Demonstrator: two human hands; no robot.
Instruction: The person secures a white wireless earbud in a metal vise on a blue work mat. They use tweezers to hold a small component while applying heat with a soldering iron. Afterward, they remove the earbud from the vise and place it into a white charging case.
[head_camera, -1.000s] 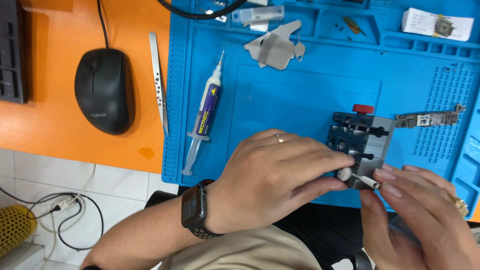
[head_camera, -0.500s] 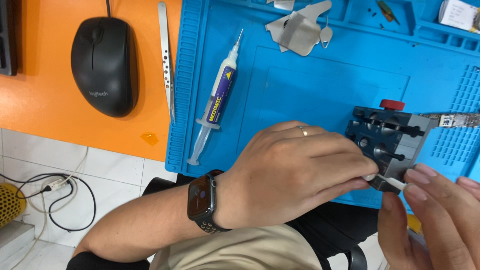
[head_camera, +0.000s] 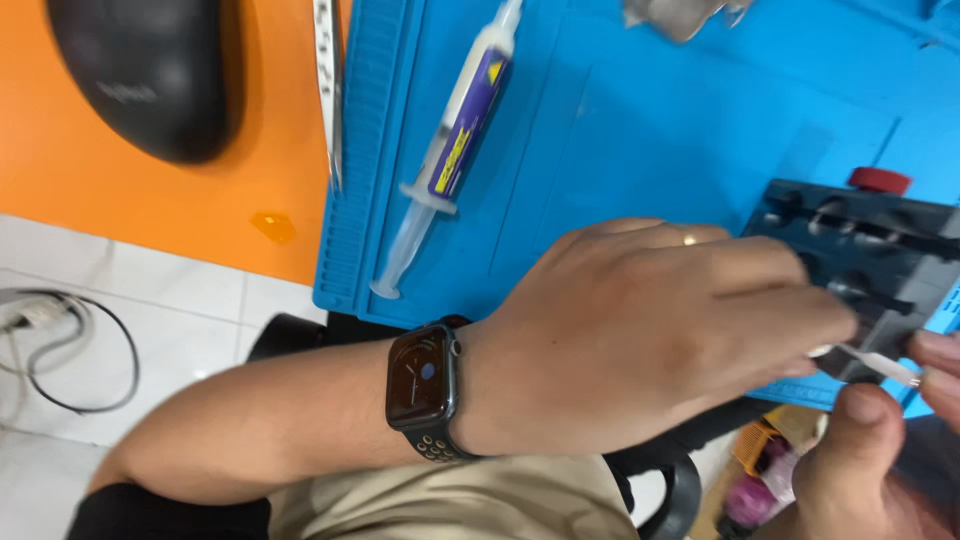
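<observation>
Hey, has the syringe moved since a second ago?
No. The syringe still lies slanted beside the ribbed left edge of the blue mat, as before; only the camera view has shifted.

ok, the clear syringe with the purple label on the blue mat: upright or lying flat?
Lying flat. The clear syringe with the purple label rests lengthwise on the blue mat, tilted diagonally, untouched.

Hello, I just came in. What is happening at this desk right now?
A person works over a blue repair mat. The left hand, with a ring and a dark smartwatch on the wrist, reaches to a dark clamp fixture on the mat. The right hand meets it there, and a small white strip lies between their fingers. A syringe, tweezers and a black mouse lie unused.
</observation>
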